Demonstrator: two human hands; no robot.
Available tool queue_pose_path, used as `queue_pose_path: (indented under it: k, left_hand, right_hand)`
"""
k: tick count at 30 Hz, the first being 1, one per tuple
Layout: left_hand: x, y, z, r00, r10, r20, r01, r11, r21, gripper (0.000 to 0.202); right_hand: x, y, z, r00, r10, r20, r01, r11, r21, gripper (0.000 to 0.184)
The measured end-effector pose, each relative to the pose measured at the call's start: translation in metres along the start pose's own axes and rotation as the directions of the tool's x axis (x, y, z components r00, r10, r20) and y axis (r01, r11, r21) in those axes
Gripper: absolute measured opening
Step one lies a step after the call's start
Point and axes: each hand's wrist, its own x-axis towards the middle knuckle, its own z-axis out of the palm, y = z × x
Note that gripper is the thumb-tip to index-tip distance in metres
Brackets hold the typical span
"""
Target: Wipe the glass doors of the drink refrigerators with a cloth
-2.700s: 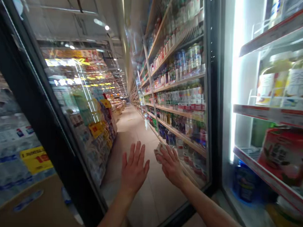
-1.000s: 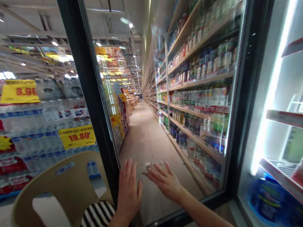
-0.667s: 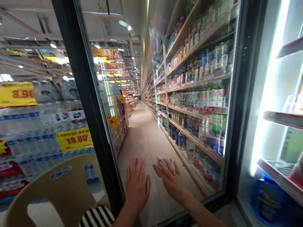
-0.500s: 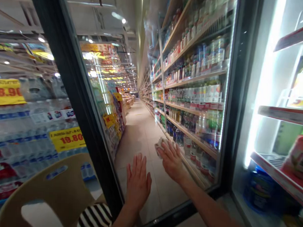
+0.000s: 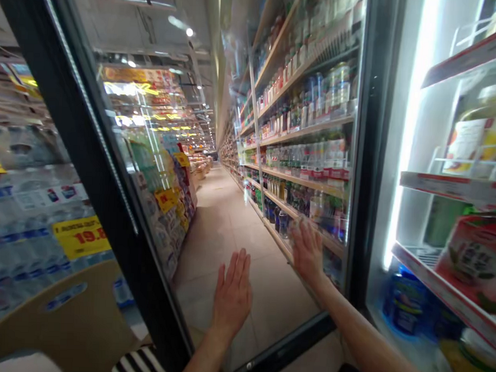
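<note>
A glass door with a black frame stands open in front of me, and shelves of bottles show in its glass. My right hand is flat against the pane toward its right side, blurred by motion. Under its fingers is a pale crumpled cloth, mostly hidden by the hand. Lower and to the left, my left hand is stretched flat at the glass, fingers extended and holding nothing. Whether its palm presses on the pane, I cannot tell.
To the right is a lit fridge with wire shelves, a red carton and blue-wrapped goods. A beige chair stands at lower left, before stacked bottled water with a yellow price sign.
My right hand has moved right and slightly up across the glass with the cloth. My left hand has shifted slightly right. The view has turned a little to the right.
</note>
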Motion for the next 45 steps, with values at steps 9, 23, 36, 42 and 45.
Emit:
queue_pose_path:
  k: [9, 23, 36, 42, 45]
  left_hand:
    - [0.018, 0.016, 0.012, 1.0, 0.008, 0.006, -0.008, 0.998, -0.056, 0.054]
    - [0.018, 0.024, 0.018, 0.999, -0.042, 0.004, 0.042, 0.998, -0.041, 0.065]
    - [0.016, 0.024, 0.023, 0.999, -0.053, -0.001, 0.053, 0.998, -0.034, 0.066]
    - [0.017, 0.025, 0.023, 0.999, -0.052, -0.008, 0.052, 0.998, -0.032, 0.071]
    - [0.017, 0.024, 0.022, 0.999, -0.039, -0.016, 0.038, 0.999, -0.023, 0.07]
  right_hand:
    - [-0.019, 0.01, 0.001, 0.987, -0.134, 0.087, 0.131, 0.991, 0.034, 0.067]
    - [-0.007, 0.065, 0.0, 0.989, 0.146, -0.029, -0.147, 0.988, -0.037, 0.063]
    - [0.021, 0.083, -0.002, 0.979, 0.179, -0.094, -0.179, 0.984, 0.001, 0.06]
    - [0.007, 0.045, -0.003, 0.998, -0.022, 0.06, 0.019, 0.998, 0.059, 0.066]
    - [0.006, 0.049, -0.003, 0.998, -0.036, 0.06, 0.033, 0.998, 0.044, 0.065]
